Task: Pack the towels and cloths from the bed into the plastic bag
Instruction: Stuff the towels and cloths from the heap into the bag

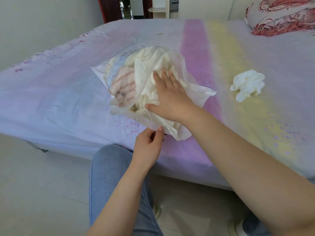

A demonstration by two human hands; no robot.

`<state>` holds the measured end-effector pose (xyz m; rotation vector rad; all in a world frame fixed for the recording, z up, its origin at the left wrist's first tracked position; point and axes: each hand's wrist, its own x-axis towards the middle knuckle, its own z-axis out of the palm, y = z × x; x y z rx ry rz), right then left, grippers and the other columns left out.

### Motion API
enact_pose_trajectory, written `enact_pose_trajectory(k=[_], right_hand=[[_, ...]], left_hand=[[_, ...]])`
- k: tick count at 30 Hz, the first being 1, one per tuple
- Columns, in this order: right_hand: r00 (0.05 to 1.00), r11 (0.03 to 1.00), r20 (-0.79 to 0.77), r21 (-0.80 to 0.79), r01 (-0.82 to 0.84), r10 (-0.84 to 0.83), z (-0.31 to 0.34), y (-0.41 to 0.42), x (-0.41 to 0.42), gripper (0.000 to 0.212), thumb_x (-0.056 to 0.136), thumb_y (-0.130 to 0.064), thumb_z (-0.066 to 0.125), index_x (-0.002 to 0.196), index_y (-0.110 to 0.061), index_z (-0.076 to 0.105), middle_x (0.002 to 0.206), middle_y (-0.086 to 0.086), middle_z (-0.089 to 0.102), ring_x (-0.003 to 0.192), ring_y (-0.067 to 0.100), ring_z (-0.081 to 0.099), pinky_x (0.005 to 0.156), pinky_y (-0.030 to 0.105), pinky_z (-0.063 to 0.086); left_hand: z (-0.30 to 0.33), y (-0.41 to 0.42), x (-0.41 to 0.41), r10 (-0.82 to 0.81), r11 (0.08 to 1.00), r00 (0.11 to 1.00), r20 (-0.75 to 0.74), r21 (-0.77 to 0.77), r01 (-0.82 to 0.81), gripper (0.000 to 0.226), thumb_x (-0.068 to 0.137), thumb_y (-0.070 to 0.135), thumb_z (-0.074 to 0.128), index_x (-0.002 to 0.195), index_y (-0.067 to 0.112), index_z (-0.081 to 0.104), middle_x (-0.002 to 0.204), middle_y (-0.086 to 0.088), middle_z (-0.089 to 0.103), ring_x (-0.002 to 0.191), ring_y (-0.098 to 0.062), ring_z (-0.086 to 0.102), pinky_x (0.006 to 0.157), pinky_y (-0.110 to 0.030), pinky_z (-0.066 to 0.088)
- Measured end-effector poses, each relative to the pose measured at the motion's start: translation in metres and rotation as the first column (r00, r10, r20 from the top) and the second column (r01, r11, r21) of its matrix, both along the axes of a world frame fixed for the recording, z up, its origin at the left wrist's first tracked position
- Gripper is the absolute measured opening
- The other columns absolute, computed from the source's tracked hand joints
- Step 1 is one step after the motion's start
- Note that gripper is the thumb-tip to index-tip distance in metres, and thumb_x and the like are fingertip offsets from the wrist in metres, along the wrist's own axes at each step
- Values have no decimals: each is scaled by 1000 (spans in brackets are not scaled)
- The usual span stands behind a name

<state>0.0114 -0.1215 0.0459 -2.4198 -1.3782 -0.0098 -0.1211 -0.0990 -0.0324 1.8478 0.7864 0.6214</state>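
No readable writing on plastic bag [102, 72]

Single head-worn wide-angle view, looking forward and down from a standing position at the near edge of the bed [68, 103], close over both forearms.

A bedroom in a home

A wide bed [68, 92] under a pastel striped sheet fills the room — a floral pillow [279, 16] at its head, pale tiled floor [42, 184] below, an open doorway [125, 7] behind.
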Motion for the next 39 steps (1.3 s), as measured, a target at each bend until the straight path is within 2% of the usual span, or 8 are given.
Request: enact_pose_trajectory(k=[6,9,16,21,25,29,33,39], right_hand=[[986,990,153,136,44,-65,-15,-33,-33,52,96,-23,44,146,-14,30,137,11,34,121,30,40,97,35,40],[993,997,-94,49,-63,67,-20,-13,-11,53,96,-18,40,148,-16,27,151,9,25,135,27,34,107,37,37],[990,991,-137,-121,-48,31,-33,24,40,57,99,-18,29,153,-19,10,162,-2,6,138,27,34,105,46,39],[998,995,38,87,39,-43,-42,-10,18,48,95,-17,43,140,-12,28,137,8,46,106,32,55,67,36,36],[999,975,47,224,4,-15,-45,-50,6,54,91,-6,45,142,-19,31,148,5,37,114,30,53,77,39,48],[998,752,53,659,-17,-23,-48,-98,15,34,84,-2,41,108,-11,63,104,0,64,87,12,58,67,23,44],[942,602,-240,725,334,-234,-68,-119,97,32,79,6,42,94,-9,66,104,-1,52,85,3,53,71,17,40],[546,570,-715,251,783,-436,-109,-121,223,35,83,-6,53,115,-16,65,149,9,14,116,17,48,90,28,48]], left_hand=[[1,-2,9,31,999,997,68,-15,-30,36,91,23,55,67,-5,54,67,-26,55,63,-18,48,64,-33,39],[-1,-4,6,-2,1000,998,65,7,2,35,96,24,53,72,0,59,72,-24,59,68,-24,53,68,-39,46],[-4,-1,-3,-47,999,997,56,3,47,34,97,25,53,78,-1,64,65,-15,58,66,-16,53,70,-33,46],[-10,-16,8,-5,1000,997,80,-28,7,35,97,28,53,76,1,63,59,7,57,64,-12,55,73,-36,49],[-12,-32,18,-27,1000,996,90,6,26,37,97,25,51,66,9,61,53,7,57,58,-13,55,68,-32,48],[-18,-42,28,-69,996,996,59,53,66,34,96,28,50,65,14,59,54,0,60,57,-20,59,67,-39,52],[-24,-50,37,-113,994,994,-17,12,113,35,95,30,50,64,18,59,51,5,60,52,-14,59,70,-40,54],[-20,-71,57,-407,908,889,-210,12,419,9,93,36,50,87,32,55,69,11,69,66,-10,66,80,-41,55]])
